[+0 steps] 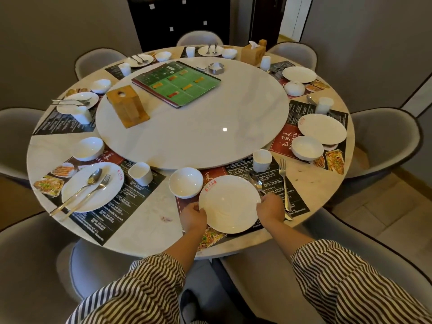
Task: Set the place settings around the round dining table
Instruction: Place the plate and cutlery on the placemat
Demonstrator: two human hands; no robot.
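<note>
We find the person at the near edge of the round pale marble tabletop, holding a white round dinner plate that sits on the printed dark-and-red paper placemat of the nearest setting. The left hand grips the plate's left rim with curled fingers; the right hand grips its right rim likewise.

This setting is, in our judgement, unfinished: a metal spoon lies partly under the plate's far right edge and a metal fork lies loose on the placemat to the right, whereas the completed near-left plate carries both utensils across it. A small white bowl and a white square cup are already placed.

The left and far settings appear complete, with cutlery laid on their plates. The two right-hand settings remain outstanding as far as we can see: no cutlery rests on either plate, one bowl is inverted, and one spoon lies loose beside a cup.

We judge the task roughly two-thirds done.
</note>
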